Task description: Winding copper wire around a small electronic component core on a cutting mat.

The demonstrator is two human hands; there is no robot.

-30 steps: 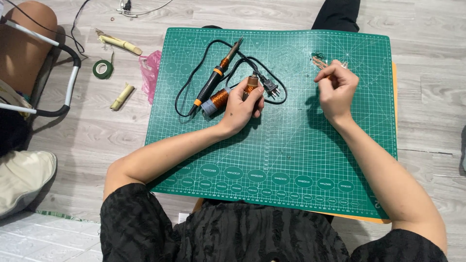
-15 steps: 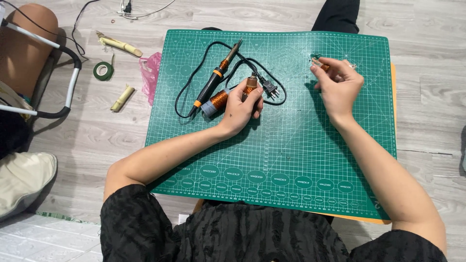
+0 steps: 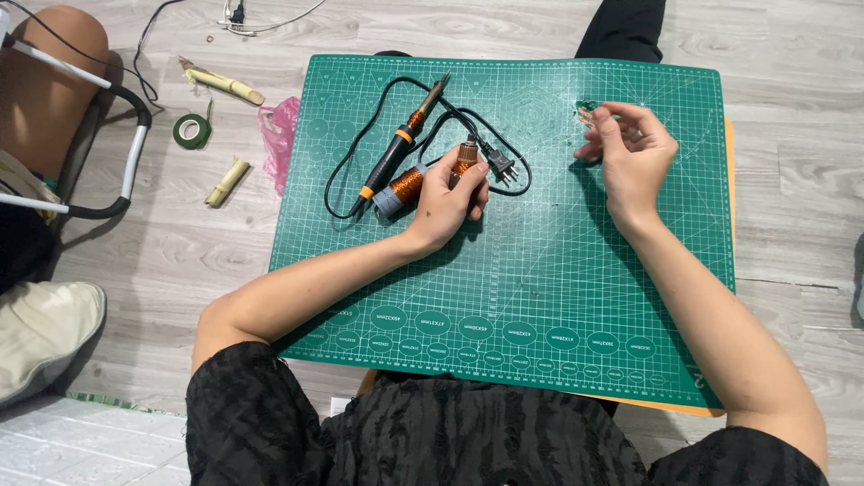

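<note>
Hands at work on a green cutting mat [image 3: 540,297] laid on a wooden floor.
Left hand [image 3: 450,193] is closed around a copper-wound coil [image 3: 402,186] with a grey end, lying near the mat's far left corner, just beside a soldering iron [image 3: 400,148] whose black cord [image 3: 346,171] loops around both. Right hand [image 3: 634,157], near the mat's far right corner, pinches a small metal part [image 3: 587,114] between thumb and fingertips; the part is too small to identify. Off the mat's left edge, on the floor: a green tape roll [image 3: 192,130] and a pink plastic scrap [image 3: 279,135].
</note>
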